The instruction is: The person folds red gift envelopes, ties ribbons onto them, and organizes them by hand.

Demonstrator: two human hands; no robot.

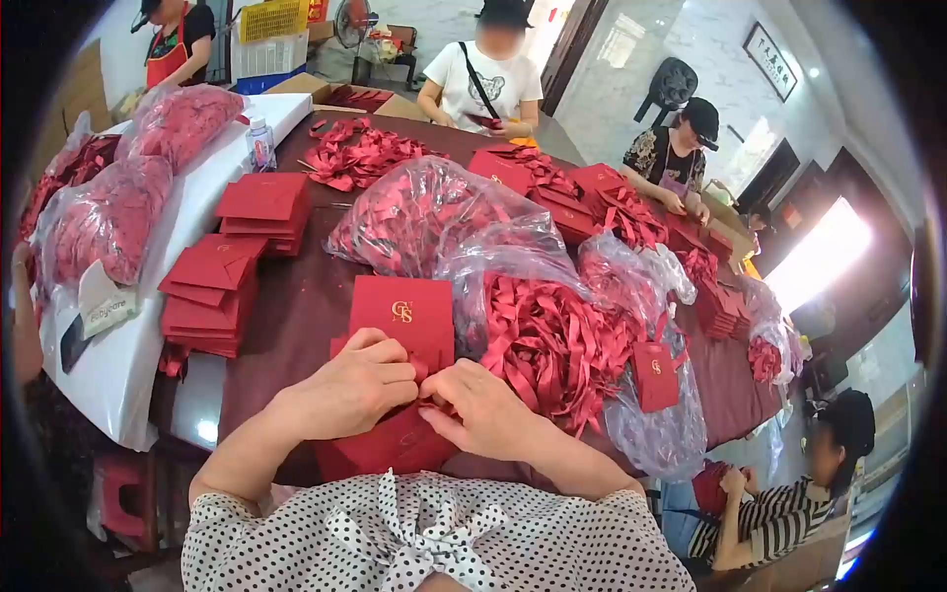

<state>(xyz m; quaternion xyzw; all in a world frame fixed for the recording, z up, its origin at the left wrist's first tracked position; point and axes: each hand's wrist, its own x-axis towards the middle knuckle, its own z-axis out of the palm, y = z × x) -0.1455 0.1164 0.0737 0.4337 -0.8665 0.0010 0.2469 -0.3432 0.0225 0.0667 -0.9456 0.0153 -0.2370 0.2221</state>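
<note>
Both hands meet over red card envelopes near the table's front edge. My left hand [360,383] has its fingers curled onto a small red piece at the middle. Close beside it on the right, my right hand [480,409] pinches at the same spot; what lies between its fingertips is too small to name. Just beyond them lies a red envelope [402,306] with a gold emblem. More red envelopes [390,444] lie under and below the hands. To the right, a clear bag holds a heap of red ribbons [552,345].
Stacks of red envelopes [212,296] stand at the left. Filled plastic bags [424,212] lie beyond the hands. A white slab [187,247] at far left carries more bags and a bottle [261,144]. Several people work around the table, one seated at right [809,483].
</note>
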